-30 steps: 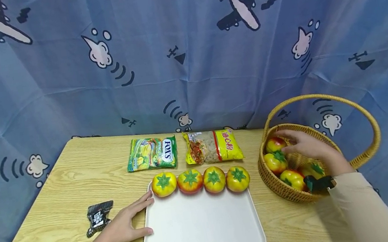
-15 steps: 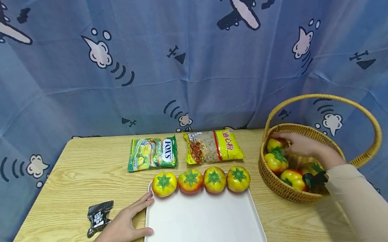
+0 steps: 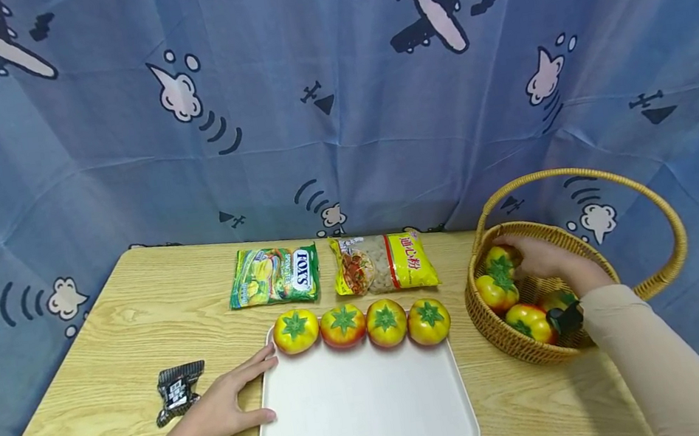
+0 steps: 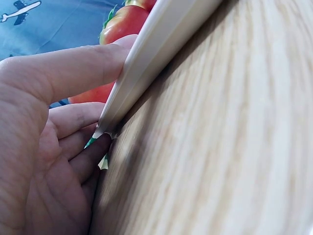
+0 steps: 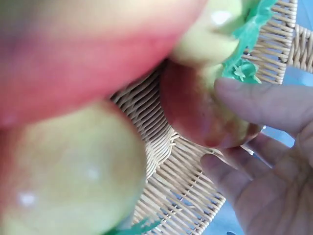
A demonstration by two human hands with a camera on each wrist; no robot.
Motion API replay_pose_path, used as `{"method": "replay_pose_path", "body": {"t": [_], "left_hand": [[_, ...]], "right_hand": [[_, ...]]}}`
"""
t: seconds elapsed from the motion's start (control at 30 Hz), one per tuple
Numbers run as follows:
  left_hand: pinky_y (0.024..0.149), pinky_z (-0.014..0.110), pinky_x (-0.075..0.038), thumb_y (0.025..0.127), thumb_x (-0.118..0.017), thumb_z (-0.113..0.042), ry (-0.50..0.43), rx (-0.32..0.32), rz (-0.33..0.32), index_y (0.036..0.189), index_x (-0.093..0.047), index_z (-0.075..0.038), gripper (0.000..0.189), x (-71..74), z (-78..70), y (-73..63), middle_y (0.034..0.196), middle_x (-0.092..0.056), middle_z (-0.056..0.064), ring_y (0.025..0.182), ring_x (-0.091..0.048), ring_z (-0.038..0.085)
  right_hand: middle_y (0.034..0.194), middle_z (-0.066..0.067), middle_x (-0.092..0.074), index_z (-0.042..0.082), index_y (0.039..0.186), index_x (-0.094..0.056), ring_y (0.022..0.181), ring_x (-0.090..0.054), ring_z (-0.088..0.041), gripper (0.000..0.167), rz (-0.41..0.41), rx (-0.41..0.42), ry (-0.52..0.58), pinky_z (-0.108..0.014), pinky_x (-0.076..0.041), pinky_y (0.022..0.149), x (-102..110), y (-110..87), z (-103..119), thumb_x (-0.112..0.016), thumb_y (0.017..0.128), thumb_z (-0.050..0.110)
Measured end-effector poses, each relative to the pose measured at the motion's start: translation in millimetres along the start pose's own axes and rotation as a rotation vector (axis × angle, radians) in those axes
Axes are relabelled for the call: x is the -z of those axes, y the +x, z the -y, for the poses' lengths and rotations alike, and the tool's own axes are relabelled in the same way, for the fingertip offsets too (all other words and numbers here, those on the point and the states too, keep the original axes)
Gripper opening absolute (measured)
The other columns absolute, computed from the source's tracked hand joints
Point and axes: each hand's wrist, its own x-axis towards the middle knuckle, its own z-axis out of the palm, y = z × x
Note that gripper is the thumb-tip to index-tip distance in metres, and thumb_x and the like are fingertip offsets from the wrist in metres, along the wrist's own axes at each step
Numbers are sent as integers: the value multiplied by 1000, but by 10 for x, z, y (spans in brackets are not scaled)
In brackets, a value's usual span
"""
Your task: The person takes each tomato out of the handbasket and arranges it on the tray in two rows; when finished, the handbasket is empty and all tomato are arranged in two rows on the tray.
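In the head view, my left hand (image 3: 220,409) rests along the left edge of a white tray (image 3: 367,417), fingers spread. The left wrist view shows the thumb (image 4: 93,61) lying straight against the tray's rim (image 4: 142,63). Across the tray's far edge sit several yellow-red tomatoes (image 3: 342,326) with green star-shaped tops. My right hand (image 3: 543,255) reaches into the wicker basket (image 3: 508,341) and grips the tomato at its back left (image 3: 498,259). In the right wrist view, the thumb presses on this tomato (image 5: 195,110), with the fingers curled behind it.
More tomatoes (image 3: 530,323) lie in the basket, under its tall arched handle (image 3: 672,225). Behind the tray are a green candy bag (image 3: 273,276) and a yellow pasta bag (image 3: 384,264). A small black packet (image 3: 177,392) lies left of my left hand. A blue curtain (image 3: 333,101) hangs behind.
My right hand has closed in on the back-left tomato, which has tipped so its green top faces toward me. My left hand and the tray have stayed put.
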Motion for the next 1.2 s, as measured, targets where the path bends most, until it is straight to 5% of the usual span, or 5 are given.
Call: {"method": "replay_pose_path", "body": {"t": [0.23, 0.8, 1.2], "left_hand": [[107, 58, -32, 76, -72, -52, -2, 0, -3, 141, -46, -11, 81, 5, -4, -5, 155, -29, 5, 139, -32, 35], [107, 57, -32, 76, -72, -51, 0, 1, -4, 141, -47, -11, 80, 13, -14, -1, 155, -30, 5, 139, -32, 34], [108, 57, -32, 76, -73, -52, 0, -6, -10, 140, -47, -11, 81, -5, 2, -8, 155, -30, 4, 139, -32, 34]], "right_hand": [[125, -34, -48, -11, 133, -40, 108, -50, -48, 74, -10, 22, -23, -61, -41, 93, -23, -11, -48, -76, 69, 0], [128, -36, -45, -10, 141, -30, 115, -46, -51, 81, 69, -101, -20, -63, -38, 97, -27, -27, -75, -75, 77, 12], [121, -35, -50, -13, 136, -35, 108, -49, -46, 80, -9, -72, -27, -60, -41, 93, -42, -123, -85, -77, 75, 17]]}}
